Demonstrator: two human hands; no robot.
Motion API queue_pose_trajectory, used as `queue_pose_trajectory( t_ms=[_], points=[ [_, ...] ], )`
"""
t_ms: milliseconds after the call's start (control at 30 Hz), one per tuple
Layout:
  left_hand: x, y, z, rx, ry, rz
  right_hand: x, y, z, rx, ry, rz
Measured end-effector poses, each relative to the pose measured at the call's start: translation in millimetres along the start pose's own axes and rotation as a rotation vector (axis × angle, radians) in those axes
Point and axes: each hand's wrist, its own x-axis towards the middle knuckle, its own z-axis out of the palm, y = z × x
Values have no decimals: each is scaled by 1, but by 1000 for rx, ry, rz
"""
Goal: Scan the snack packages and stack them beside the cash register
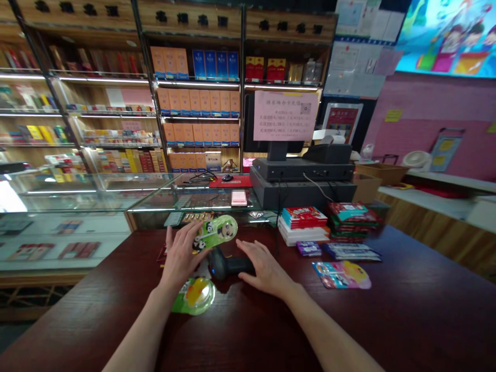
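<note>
My left hand (180,254) holds a green panda blister pack (219,231) between thumb and fingers, raised and tilted above the table. A black handheld barcode scanner (228,266) lies on the wooden table, a small blue light on its head. At its handle end is my right hand (265,268), fingers stretched and thumb apart; whether it touches the handle I cannot tell. Below my left wrist lies a second green blister pack (197,295) with a yellow figure, partly covered by the forearm. Other small packets behind my left hand are mostly hidden.
To the right lie a pink-and-blue blister pack (343,275), blue-white packets (352,252), a purple packet (309,248), stacked red-white boxes (304,219) and red-green bags (352,219). Behind stand a glass display case (194,199) and a dark cash register (302,178) with a cable hanging down.
</note>
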Motion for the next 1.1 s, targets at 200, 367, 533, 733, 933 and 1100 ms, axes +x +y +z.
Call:
queue_pose_trajectory(
  t_ms=[200, 367, 533, 733, 933, 1100],
  points=[
    [-1, -9, 3, 24, 14, -38, 8, -6, 6, -23, -100, 26],
    [-1, -9, 2, 29, 25, -50, 6, -6, 14, -76, -142, 53],
    [-1, -6, 0, 20, 5, -49, 7, -8, 16, -141, -160, 43],
    [-5, -11, 2, 28, -3, -66, 4, -7, 8, -148, -154, 28],
    [-7, -14, 3, 48, 0, -86, 0, -3, 3, -135, -123, 39],
    [-8, -15, 4, 32, -3, -127, -4, 0, -1, -110, -107, 52]
  ],
)
